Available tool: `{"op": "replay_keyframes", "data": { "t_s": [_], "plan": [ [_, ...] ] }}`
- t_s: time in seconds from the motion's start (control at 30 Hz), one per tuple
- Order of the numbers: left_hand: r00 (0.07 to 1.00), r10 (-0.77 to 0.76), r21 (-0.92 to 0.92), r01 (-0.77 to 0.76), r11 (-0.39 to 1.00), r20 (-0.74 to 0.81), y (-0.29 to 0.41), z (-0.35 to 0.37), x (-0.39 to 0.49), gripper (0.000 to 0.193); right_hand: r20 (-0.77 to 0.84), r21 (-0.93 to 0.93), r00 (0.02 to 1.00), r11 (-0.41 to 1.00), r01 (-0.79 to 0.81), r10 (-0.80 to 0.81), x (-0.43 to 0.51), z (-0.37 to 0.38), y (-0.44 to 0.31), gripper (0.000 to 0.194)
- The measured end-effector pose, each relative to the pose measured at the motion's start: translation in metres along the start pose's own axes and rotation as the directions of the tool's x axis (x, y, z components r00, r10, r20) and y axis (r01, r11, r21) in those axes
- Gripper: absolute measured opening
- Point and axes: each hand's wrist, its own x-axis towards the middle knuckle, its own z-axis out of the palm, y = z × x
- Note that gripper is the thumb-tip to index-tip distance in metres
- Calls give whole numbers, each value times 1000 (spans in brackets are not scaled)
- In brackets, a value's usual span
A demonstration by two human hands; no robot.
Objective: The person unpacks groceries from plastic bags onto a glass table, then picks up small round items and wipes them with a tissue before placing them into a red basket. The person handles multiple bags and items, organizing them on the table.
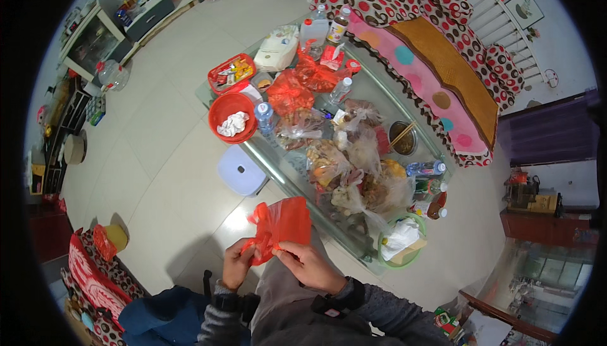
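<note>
A thin red plastic bag (291, 220) is stretched between my two hands, above my lap and short of the glass table's (284, 175) near edge. My left hand (237, 261) grips its bunched left part. The thumb and fingers of my right hand (308, 265) pinch the bag near its lower middle. Its right part hangs flat and folded, while the left part is crumpled. Several knotted clear plastic bags of food (327, 156) lie on the table beyond. Whether the red bag holds anything cannot be told.
A lilac stool (242, 170) stands by the table's near side. On the table are a red basin (220, 130) with crumpled tissue, a green bin (419, 246) at the right corner, a metal bowl with chopsticks (403, 144) and several bottles (427, 168). A covered sofa (427, 66) lines the far side.
</note>
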Motion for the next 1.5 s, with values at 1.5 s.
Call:
{"op": "replay_keyframes", "data": {
  "t_s": [1.5],
  "plan": [
    [837, -348, -354, 201, 913, -421, 14, 33, 59, 5, -537, 145, 841, 989, 14, 67, 167, -146, 183, 18]
  ]
}}
